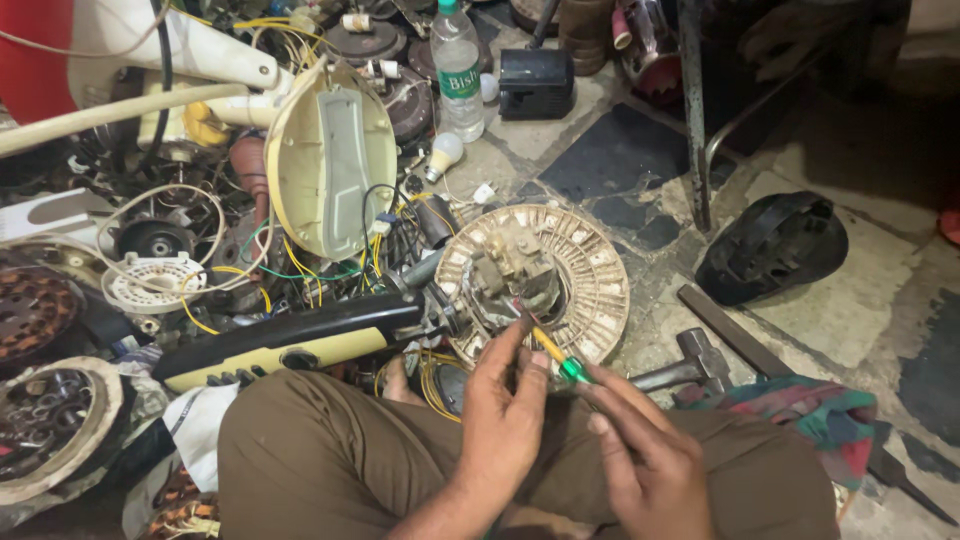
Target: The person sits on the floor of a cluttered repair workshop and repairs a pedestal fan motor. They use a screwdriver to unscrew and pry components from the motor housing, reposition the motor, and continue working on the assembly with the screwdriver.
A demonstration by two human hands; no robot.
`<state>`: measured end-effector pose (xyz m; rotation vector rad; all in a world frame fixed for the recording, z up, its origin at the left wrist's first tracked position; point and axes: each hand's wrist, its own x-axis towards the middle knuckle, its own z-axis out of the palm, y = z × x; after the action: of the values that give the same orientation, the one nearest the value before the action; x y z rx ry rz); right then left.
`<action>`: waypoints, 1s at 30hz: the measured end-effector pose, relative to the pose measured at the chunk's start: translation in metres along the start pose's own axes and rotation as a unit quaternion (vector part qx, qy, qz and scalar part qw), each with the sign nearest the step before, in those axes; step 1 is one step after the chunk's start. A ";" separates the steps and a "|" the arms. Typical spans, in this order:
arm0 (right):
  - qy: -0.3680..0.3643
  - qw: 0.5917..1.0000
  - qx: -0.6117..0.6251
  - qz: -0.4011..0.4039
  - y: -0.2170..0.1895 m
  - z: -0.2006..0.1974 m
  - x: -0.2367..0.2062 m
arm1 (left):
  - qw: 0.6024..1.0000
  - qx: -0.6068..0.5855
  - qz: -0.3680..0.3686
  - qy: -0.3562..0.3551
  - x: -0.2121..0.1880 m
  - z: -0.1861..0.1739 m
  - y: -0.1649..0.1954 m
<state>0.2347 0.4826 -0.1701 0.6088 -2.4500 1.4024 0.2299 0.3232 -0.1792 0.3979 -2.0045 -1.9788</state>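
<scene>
Fan stator (pixel 590 270) opened up, winding work unfinished.
Left hand (pixel 505 415) and right hand (pixel 640 455) both pinched round green-handled screwdriver (pixel 556 357), tip at hub.

Round wound stator (pixel 590 275) tilted upright, green-yellow screwdriver (pixel 560 358)

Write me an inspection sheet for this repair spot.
Surface: stone floor, patchy, dark tiles.
Job's things: round stator tilted against the knee; yellow-green screwdriver pointing at its hub.
Clutter: fan parts, cream cover, bulb, bottle, hammer, black shell, cloth.
Fingers: left hand at the screwdriver shaft; right hand on its handle.
Cables: yellow wires, loose, tangled.
Surroundings: metal legs.
</scene>
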 end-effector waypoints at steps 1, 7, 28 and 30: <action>0.002 1.000 -0.015 0.003 -0.001 0.003 -0.002 | 1.000 0.003 -0.003 0.000 0.000 0.000 0.000; 0.010 0.996 -0.083 -0.036 -0.012 0.018 -0.016 | 0.999 0.038 -0.022 0.005 0.002 -0.003 0.003; 0.054 0.998 -0.033 -0.028 -0.007 0.033 -0.018 | 0.999 0.023 0.026 -0.002 0.005 -0.011 0.005; 0.051 0.997 -0.041 -0.028 -0.007 0.037 -0.013 | 1.000 0.024 0.018 -0.002 0.006 -0.011 0.003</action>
<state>0.2486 0.4503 -0.1892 0.5699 -2.3784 1.2737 0.2290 0.3106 -0.1757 0.3657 -2.0500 -1.9160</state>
